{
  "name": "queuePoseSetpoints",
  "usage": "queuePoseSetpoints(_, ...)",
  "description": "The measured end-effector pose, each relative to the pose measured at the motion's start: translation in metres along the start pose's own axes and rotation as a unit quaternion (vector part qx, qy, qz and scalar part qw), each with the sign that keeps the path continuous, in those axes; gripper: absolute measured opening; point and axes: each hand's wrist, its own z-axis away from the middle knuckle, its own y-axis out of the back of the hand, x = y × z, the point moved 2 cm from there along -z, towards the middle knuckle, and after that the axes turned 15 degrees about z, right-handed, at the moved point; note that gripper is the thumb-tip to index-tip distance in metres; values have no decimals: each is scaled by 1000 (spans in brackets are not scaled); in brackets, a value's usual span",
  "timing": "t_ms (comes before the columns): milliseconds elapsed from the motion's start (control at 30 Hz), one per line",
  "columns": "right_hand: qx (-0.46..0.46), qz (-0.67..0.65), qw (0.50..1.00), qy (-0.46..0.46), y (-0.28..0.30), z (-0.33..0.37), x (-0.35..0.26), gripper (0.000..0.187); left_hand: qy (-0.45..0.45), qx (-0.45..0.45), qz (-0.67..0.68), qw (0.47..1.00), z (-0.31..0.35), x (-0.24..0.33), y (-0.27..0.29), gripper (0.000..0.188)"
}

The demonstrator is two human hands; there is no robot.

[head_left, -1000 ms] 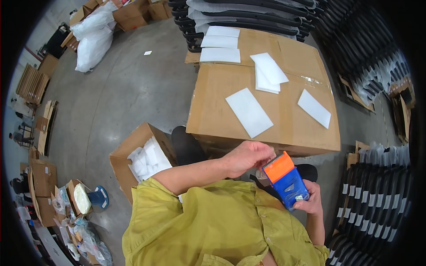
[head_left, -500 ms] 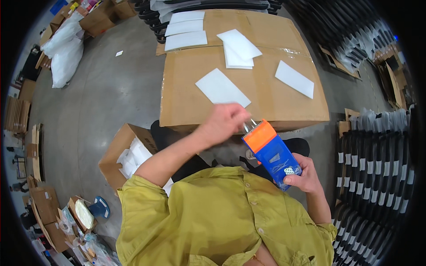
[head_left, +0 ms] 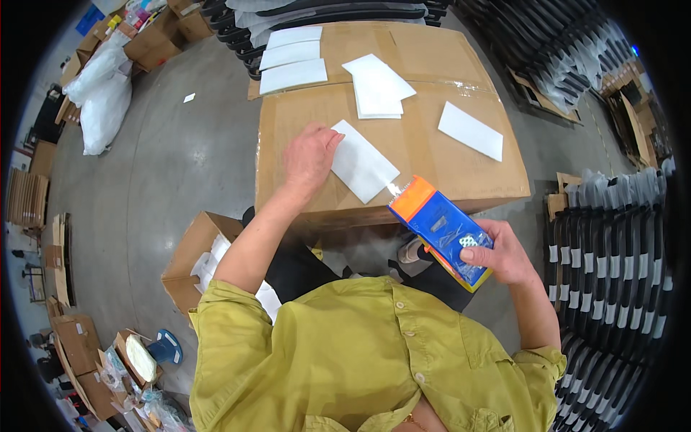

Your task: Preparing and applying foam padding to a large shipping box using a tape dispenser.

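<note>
On the large cardboard box (head_left: pixel 302 115) in front of me lies a white foam sheet (head_left: pixel 363 164). My left hand (head_left: pixel 312 155) is at the sheet's upper left edge, thumb and fingers pinched on it, with part of that edge hidden under the hand. My right hand (head_left: pixel 502 252) grips a blue tape dispenser (head_left: pixel 443 227) with an orange front end, tilted toward the box. A short shiny clear strip of tape (head_left: pixel 393 189) sticks out of its tip, close to the sheet's near right corner.
More white sheets (head_left: pixel 294 75) lie at the box's far left, with overlapping ones (head_left: pixel 378 88) mid-box and a single sheet (head_left: pixel 471 129) at right. Beside my left leg stands an open carton (head_left: pixel 194 252) with white sheets. Stacked black frames (head_left: pixel 612 266) line the right side.
My left hand has moved from the dispenser's tip, leftward to the foam sheet's edge. The dispenser has shifted only slightly in my right hand. The sheets keep their places on the box.
</note>
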Motion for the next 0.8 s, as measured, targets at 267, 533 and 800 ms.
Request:
queuePoseSetpoints(267,-19,41,998,-41,7,-14,-11,43,-51,9,-111,992,-2,-9,-12,21)
queuePoseSetpoints(533,-27,-34,998,-49,-1,-10,8,43,-9,65,108,992,41,10,8,19)
queuePoseSetpoints(800,-29,-17,998,-61,-7,4,30,45,456,-89,623,630,116,37,-37,44)
